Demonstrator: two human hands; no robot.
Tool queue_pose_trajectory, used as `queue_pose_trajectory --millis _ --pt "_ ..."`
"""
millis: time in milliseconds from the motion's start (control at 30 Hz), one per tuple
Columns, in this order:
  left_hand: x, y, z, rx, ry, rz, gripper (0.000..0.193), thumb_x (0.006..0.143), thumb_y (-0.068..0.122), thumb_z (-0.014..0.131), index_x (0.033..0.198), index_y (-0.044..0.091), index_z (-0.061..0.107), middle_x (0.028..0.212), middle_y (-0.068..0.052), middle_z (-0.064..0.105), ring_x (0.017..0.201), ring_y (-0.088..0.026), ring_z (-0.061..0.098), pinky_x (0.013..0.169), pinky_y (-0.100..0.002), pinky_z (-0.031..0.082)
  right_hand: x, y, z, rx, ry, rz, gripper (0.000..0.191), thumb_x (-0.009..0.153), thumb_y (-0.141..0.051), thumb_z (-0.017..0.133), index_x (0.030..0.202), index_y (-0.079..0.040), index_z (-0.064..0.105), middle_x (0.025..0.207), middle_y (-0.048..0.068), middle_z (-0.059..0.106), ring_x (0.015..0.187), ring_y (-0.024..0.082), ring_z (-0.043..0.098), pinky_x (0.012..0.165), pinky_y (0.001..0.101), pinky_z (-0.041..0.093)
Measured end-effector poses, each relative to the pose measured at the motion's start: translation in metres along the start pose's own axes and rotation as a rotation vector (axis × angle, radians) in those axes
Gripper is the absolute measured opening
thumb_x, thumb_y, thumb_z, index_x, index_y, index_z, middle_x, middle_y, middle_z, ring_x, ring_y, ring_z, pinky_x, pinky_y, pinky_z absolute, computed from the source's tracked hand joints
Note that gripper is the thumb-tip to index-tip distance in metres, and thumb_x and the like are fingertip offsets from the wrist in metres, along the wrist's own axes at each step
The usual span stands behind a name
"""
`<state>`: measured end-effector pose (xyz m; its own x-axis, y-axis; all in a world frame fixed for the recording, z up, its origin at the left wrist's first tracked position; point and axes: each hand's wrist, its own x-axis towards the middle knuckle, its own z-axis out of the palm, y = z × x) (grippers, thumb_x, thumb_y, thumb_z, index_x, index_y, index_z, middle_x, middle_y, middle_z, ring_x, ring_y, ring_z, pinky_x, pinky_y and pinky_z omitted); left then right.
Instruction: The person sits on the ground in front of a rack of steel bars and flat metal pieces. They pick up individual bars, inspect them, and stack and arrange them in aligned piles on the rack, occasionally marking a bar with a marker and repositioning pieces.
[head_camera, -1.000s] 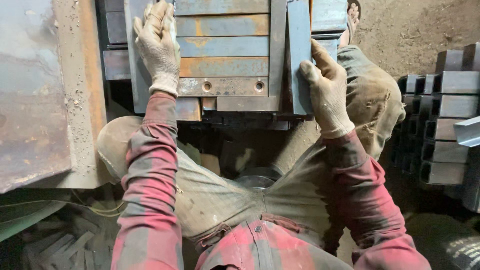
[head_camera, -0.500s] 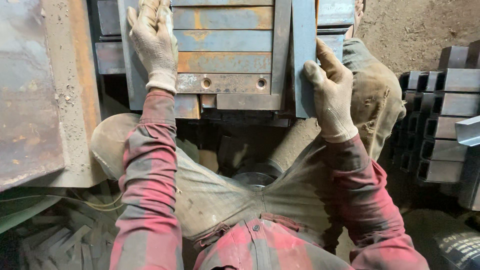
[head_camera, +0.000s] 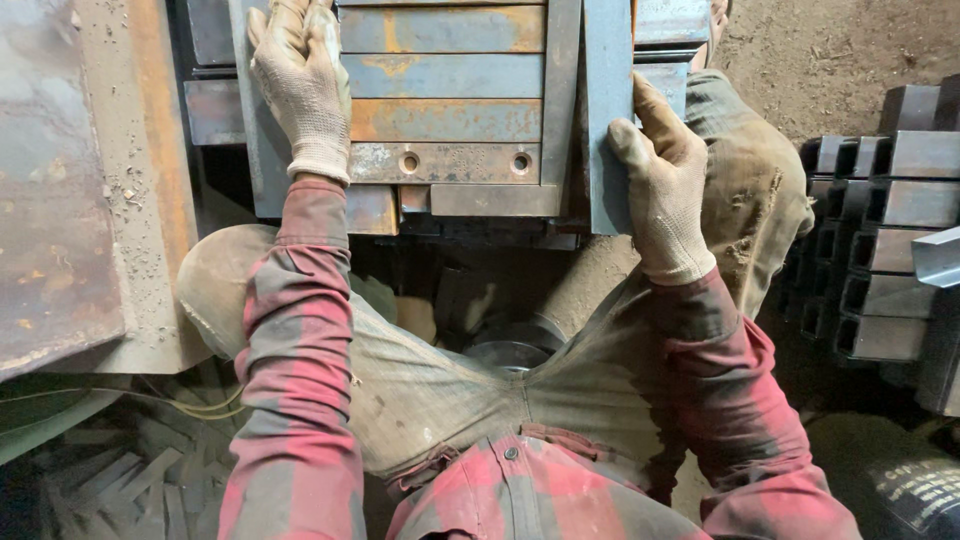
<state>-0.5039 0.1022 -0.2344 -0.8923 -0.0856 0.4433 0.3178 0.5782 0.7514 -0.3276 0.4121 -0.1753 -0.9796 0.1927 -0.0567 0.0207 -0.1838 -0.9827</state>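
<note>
While my left hand (head_camera: 300, 85) lies flat on the press (head_camera: 445, 110), my right hand (head_camera: 665, 185) grips the bar (head_camera: 608, 60) (best kept square to the press edge).

Between the two upright blue-grey steel bars (head_camera: 607, 110) the rusty stacked plates (head_camera: 445, 110) lie bare for a hand to reach, hemmed on the left by a large rusty steel slab (head_camera: 70, 180), on the right by stacked dark square tubes (head_camera: 885, 200), below by the person's knees
</note>
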Motion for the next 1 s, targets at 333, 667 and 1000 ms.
queue_pose_trajectory --millis 333,667,1000 --pt "-0.003 -0.001 0.000 0.025 -0.003 -0.002 0.019 0.099 0.010 0.073 0.085 0.000 0.064 0.084 -0.011 0.070 0.098 -0.027 0.062 0.097 -0.037 0.048 0.005 0.012 -0.008 -0.088 -0.003 -0.082 0.061 0.109 -0.021 0.064 0.160 0.005 0.042 0.155 0.014 0.058 0.137 0.015 0.059 0.119 0.0284 0.048" --pt "-0.019 0.053 0.032 0.481 -0.377 0.608 0.046 0.108 0.042 0.063 0.140 0.009 0.062 0.133 -0.016 0.064 0.127 -0.035 0.054 0.115 -0.064 0.026 0.031 0.024 -0.004 -0.466 0.156 -0.204 0.051 0.105 -0.008 0.062 0.155 -0.001 0.055 0.132 0.006 0.072 0.085 0.004 0.055 0.079 0.0211 0.052" --pt "-0.021 0.068 0.041 0.565 -0.533 0.534 0.070 0.114 0.063 0.053 0.157 0.008 0.049 0.150 -0.019 0.053 0.141 -0.040 0.043 0.118 -0.064 0.021 0.043 0.034 -0.005 -0.607 0.250 -0.274 0.043 0.106 -0.009 0.069 0.146 0.002 0.059 0.115 0.008 0.074 0.086 0.005 0.057 0.081 0.0234 0.053"
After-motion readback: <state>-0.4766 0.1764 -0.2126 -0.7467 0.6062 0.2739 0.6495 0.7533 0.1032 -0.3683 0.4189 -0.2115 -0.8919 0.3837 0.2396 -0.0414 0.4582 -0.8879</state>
